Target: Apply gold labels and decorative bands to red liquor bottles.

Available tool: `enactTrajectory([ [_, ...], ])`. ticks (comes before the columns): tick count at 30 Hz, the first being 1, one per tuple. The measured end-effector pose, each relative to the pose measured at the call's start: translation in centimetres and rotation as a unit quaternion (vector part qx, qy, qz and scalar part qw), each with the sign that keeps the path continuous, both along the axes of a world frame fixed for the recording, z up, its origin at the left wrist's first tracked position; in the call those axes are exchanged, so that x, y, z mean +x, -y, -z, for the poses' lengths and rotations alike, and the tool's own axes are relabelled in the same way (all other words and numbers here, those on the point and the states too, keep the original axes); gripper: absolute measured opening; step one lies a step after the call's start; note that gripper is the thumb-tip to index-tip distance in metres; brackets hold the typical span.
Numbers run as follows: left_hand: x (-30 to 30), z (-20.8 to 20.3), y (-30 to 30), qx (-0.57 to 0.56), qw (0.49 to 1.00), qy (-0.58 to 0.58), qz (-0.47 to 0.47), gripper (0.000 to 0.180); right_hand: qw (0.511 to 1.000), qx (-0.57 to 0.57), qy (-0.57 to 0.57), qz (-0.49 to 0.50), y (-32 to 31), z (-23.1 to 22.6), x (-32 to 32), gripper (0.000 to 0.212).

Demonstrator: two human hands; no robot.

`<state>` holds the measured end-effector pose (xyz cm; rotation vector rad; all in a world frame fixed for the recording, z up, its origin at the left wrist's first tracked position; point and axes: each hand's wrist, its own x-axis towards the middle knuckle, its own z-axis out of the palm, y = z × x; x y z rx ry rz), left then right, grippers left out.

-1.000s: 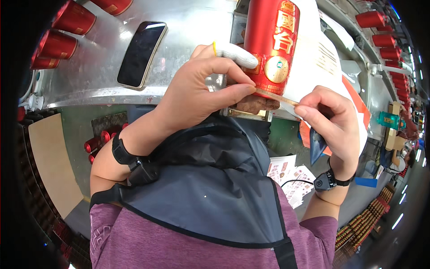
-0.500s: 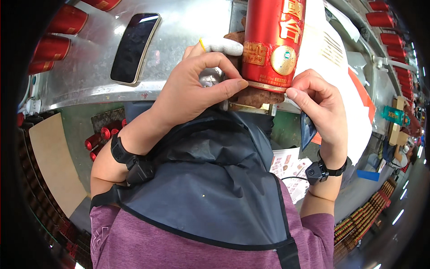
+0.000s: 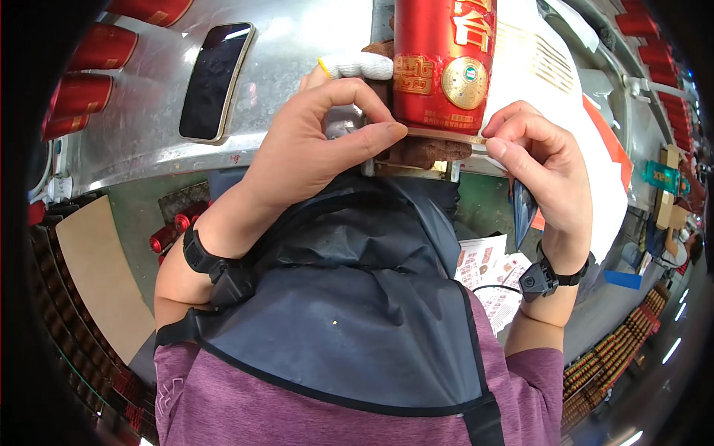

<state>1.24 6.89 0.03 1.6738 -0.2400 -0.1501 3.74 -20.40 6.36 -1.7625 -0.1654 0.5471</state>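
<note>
A red cylindrical can (image 3: 445,63) with gold ornament is standing at the top centre of the frame on a small brown-padded stand (image 3: 425,152) at the near edge of the metal table (image 3: 297,52), and both bare hands are working at its lower rim. The left hand (image 3: 312,145) is pinching with thumb and forefinger at the can's bottom left edge — a closed pinch grip on the end of a thin gold strip (image 3: 446,135) lying along the base. The right hand (image 3: 539,167) is nipping the other end of that strip at the bottom right, while a dark flat object (image 3: 523,212) is tucked under its lower fingers; what that object is cannot be told. The can's long axis is running up and down the frame, its base toward the wearer and its top cut off by the upper edge, so it is reading as upright on the stand. Judged risks: the strip is narrow and could go on crooked or crease if the two pinches are pulling unevenly; sideways pressure at the base could tip or twist the can off the small stand. A white gloved finger (image 3: 357,67) is showing behind the left hand, a dark phone (image 3: 216,82) is lying face up at upper left, and more red cans (image 3: 104,52) are ranged along the left rim.
</note>
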Motion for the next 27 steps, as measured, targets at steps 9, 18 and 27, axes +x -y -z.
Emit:
enactTrajectory([
  [9,0.0,-0.7,0.8,-0.006,1.000,-0.016,0.006,0.015,0.998,0.042,-0.051,0.003,0.2,0.7,0.0,0.015],
  [18,-0.2,-1.2,1.0,-0.066,0.996,-0.064,0.009,0.012,0.995,0.063,0.013,0.070,-0.8,1.2,-0.4,0.018],
  [27,-0.3,-1.2,1.4,-0.052,0.996,-0.074,0.006,0.011,0.995,0.060,0.010,0.073,-0.4,2.2,-0.4,0.018],
])
